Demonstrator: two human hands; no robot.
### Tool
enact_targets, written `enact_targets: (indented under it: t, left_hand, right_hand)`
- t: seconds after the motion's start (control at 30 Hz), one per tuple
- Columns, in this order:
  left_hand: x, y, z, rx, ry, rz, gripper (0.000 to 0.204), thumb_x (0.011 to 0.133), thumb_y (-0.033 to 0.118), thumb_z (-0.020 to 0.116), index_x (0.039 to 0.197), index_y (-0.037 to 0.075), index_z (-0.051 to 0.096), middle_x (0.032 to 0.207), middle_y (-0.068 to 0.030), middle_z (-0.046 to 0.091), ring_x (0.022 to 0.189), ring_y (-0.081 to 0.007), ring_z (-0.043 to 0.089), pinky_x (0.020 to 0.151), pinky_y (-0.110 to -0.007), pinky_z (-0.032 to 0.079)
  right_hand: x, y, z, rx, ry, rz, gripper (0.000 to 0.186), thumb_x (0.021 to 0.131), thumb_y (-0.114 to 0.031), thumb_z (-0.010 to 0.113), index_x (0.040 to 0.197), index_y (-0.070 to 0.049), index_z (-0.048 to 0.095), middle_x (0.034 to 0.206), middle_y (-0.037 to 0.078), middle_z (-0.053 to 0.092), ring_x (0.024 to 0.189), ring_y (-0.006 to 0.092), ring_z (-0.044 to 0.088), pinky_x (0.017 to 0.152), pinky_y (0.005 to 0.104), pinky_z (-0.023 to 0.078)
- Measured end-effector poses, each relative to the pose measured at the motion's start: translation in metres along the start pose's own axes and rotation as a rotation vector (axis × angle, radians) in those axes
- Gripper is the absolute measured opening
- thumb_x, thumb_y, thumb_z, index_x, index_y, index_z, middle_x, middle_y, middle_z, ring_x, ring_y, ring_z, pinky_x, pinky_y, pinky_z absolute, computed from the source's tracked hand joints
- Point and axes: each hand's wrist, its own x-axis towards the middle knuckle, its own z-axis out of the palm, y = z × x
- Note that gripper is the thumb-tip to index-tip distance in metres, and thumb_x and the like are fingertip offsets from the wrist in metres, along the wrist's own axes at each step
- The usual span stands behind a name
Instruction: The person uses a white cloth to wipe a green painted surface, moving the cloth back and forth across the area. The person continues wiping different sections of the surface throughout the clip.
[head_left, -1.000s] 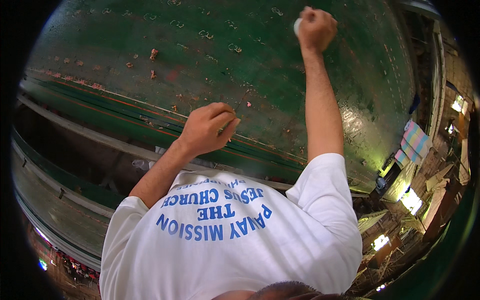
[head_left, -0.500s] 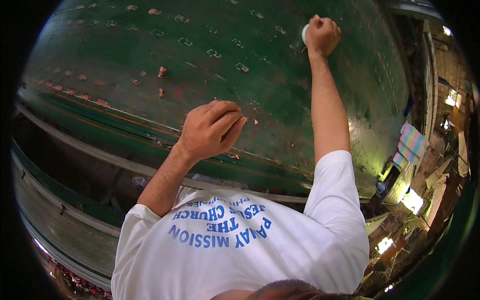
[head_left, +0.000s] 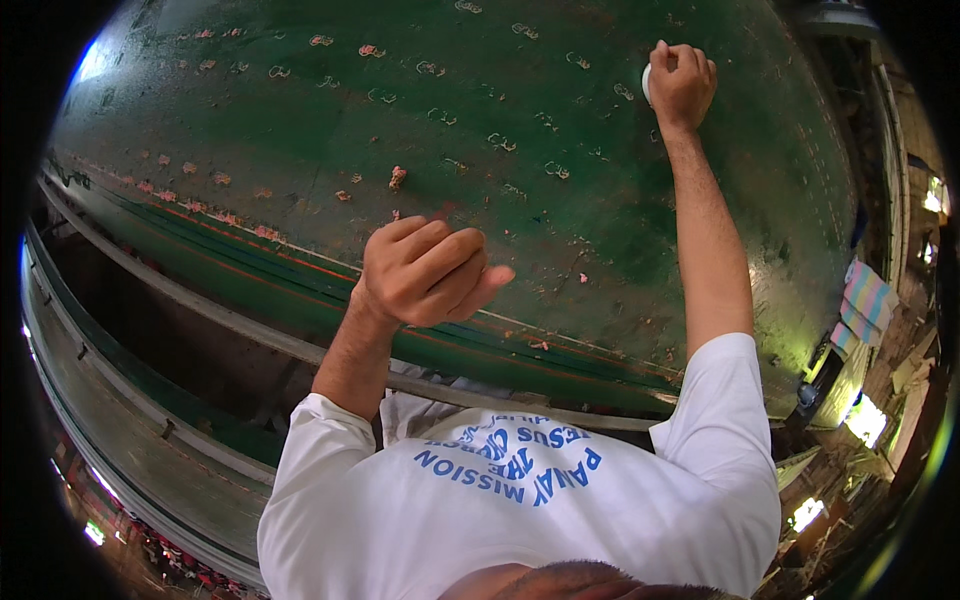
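A large green tabletop (head_left: 600, 200) fills the upper picture, marked with pale looped outlines, thin lines and scattered pink scraps (head_left: 397, 175). At its upper right, my right hand (head_left: 682, 85) grips a white round object (head_left: 647, 85) against the surface, arm outstretched. My left hand (head_left: 435, 270) is curled above the tabletop near its front, thumb pointing rightward; whatever its fingers may hold is hidden from this angle.
Metal rails (head_left: 250, 325) run along the table's near edge, with another long green-grey ledge (head_left: 150, 430) at lower left. A striped pastel cloth (head_left: 866, 305) lies at the right edge, near dark items (head_left: 812, 385) and wooden debris beyond.
The whole view has shifted, with table marks now lower and further right. My right hand and white object moved slightly farther away and leftward over the tabletop. My left hand has turned, fingers curled.
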Motion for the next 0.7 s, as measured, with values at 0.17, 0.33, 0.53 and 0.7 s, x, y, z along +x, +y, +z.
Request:
enact_targets:
  t: [0.17,0.33,0.53,0.7]
  left_hand:
    - [0.001,-0.002,0.004,-0.009,0.066,0.037,0.028,0.085,0.01,0.089,0.068,0.009,0.066,0.076,-0.0008,0.064,0.056,-0.0122,0.055,0.05,-0.028,0.042]
    - [-0.009,0.004,0.011,-0.039,0.074,0.064,0.022,0.083,0.004,0.084,0.068,0.007,0.068,0.075,-0.0041,0.069,0.052,-0.013,0.055,0.049,-0.03,0.04]
    - [-0.005,0.007,0.022,-0.083,0.052,0.028,0.03,0.082,0.004,0.087,0.065,0.009,0.063,0.072,-0.0014,0.063,0.054,-0.0134,0.056,0.048,-0.03,0.042]
    - [-0.013,0.009,0.026,-0.033,0.017,0.017,0.036,0.082,0.008,0.091,0.068,0.013,0.058,0.077,0.0002,0.057,0.058,-0.0118,0.059,0.05,-0.028,0.044]
  right_hand:
    - [-0.01,-0.028,-0.002,0.034,0.022,0.092,0.021,0.093,-0.03,0.079,0.082,-0.013,0.072,0.089,0.006,0.074,0.089,0.0348,0.069,0.082,0.0517,0.055]
    - [-0.014,-0.097,-0.016,0.275,-0.164,-0.257,0.023,0.093,-0.033,0.079,0.08,-0.016,0.072,0.088,0.005,0.074,0.087,0.0344,0.07,0.079,0.0514,0.055]
    - [0.008,0.014,0.006,-0.036,0.064,-0.038,0.023,0.094,-0.033,0.078,0.079,-0.016,0.073,0.087,0.007,0.075,0.086,0.0358,0.069,0.076,0.0517,0.056]
    - [-0.021,-0.089,-0.01,0.187,-0.026,-0.204,0.023,0.094,-0.031,0.078,0.08,-0.015,0.068,0.085,0.006,0.069,0.084,0.034,0.066,0.077,0.0505,0.053]
